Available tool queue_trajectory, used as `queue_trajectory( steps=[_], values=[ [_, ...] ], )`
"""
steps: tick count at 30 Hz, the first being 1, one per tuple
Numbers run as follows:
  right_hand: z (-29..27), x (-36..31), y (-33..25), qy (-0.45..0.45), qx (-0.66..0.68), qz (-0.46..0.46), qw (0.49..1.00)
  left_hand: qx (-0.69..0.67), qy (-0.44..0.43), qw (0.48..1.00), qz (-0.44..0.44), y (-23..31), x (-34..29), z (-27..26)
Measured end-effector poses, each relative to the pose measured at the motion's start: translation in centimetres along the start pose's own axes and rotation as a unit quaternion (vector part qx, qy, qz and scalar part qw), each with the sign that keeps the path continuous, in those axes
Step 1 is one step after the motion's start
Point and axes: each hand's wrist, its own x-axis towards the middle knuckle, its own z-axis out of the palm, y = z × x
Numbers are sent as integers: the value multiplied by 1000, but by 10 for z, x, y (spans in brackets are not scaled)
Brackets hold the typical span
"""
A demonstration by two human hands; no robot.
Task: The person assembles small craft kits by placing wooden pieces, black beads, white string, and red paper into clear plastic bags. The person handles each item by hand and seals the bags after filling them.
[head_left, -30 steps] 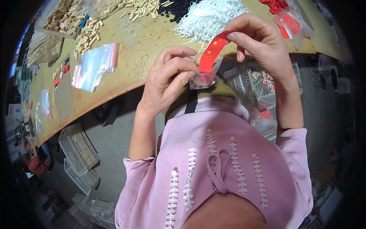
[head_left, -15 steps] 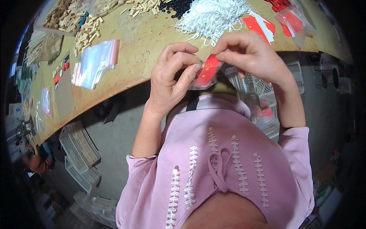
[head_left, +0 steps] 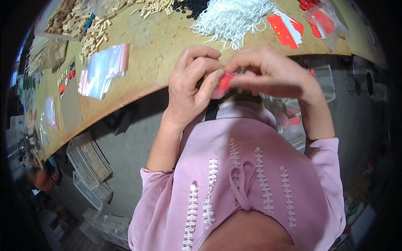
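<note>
My left hand pinches a small clear plastic bag between thumb and fingers, in front of my chest by the table's near edge. Inside the bag is a red flag card with yellow stars, partly covered by my fingers. My right hand, a little smeared by motion, is closed at the bag's right end, thumb below and fingers curled over it. Beyond the hands a white heap of cords lies on the table. More red flag cards are fanned out to its right.
On the table are a stack of clear zip bags, wooden blocks, black rings and red pieces. A bag with red cards lies far right. White plastic crates stand below left; another person is at far left.
My right hand has come down and left over the bag, its fingers now covering most of the red flag card. My left hand has kept its hold, nearly still.
</note>
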Motion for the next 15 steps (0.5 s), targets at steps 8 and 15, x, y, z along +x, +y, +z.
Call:
queue_trajectory(
  steps=[8,15],
  values=[
    [43,-17,25,74,-83,-126,986,-5,-41,999,-26,8,-23,0],
    [33,-11,35,-7,25,-88,996,-44,-60,997,-14,2,-32,-2]
  ],
)
